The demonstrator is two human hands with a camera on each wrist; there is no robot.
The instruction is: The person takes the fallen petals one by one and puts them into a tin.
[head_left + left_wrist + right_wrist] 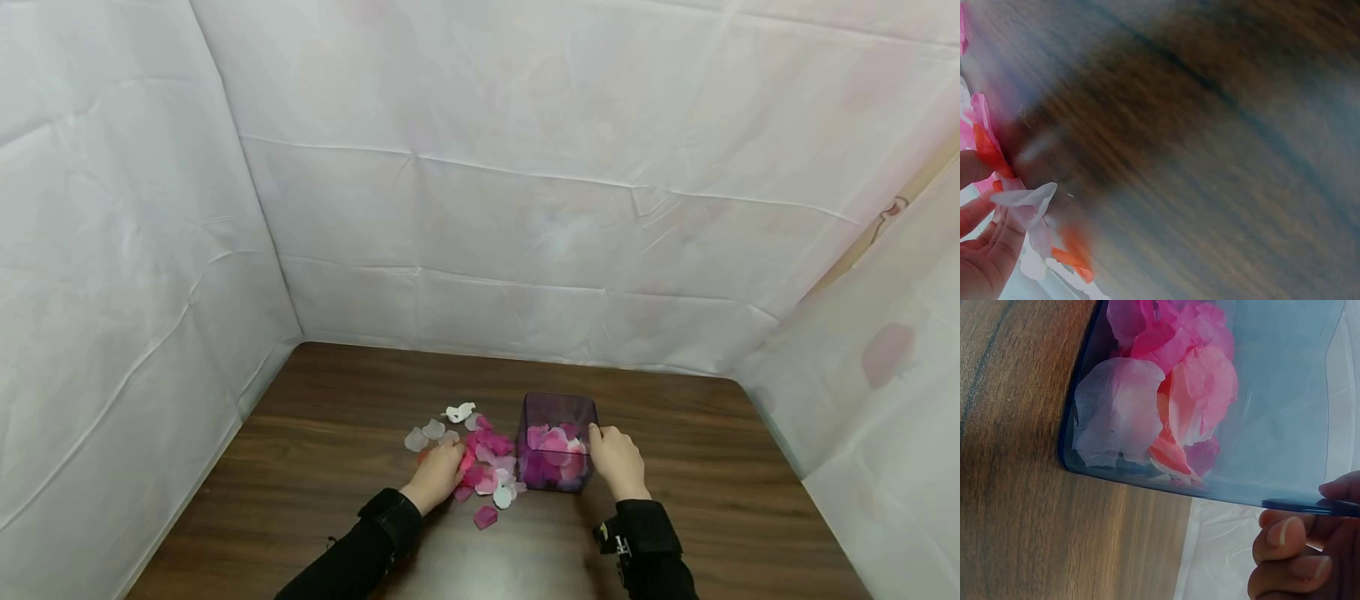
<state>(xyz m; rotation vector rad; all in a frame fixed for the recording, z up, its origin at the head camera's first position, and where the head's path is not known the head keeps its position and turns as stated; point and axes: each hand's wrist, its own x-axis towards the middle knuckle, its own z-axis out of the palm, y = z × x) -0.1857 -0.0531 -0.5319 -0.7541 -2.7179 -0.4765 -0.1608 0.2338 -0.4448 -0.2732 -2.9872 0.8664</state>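
Observation:
A see-through purple box (558, 408) holds a heap of pink, magenta and pale artificial petals (1200, 387). My right hand (619, 462) grips the box's right-hand wall at the rim, thumb on one side and curled fingers on the other. To the left of the box, loose petals (491, 442) in magenta, pink, red and white are spread over the table. At their near left edge, my left hand (437, 477) pinches a few petals between thumb and fingers; a whitish petal (1025, 199) and an orange-red one stick out there. Another orange petal (1075, 259) is just beyond the fingertips.
The brown wood-grain table (322, 417) is bordered by white cloth walls (480, 217) at the back and sides. A white petal cluster (459, 412) and pale petals (424, 434) lie toward the back left of the heap. One magenta petal (486, 517) lies nearer the front.

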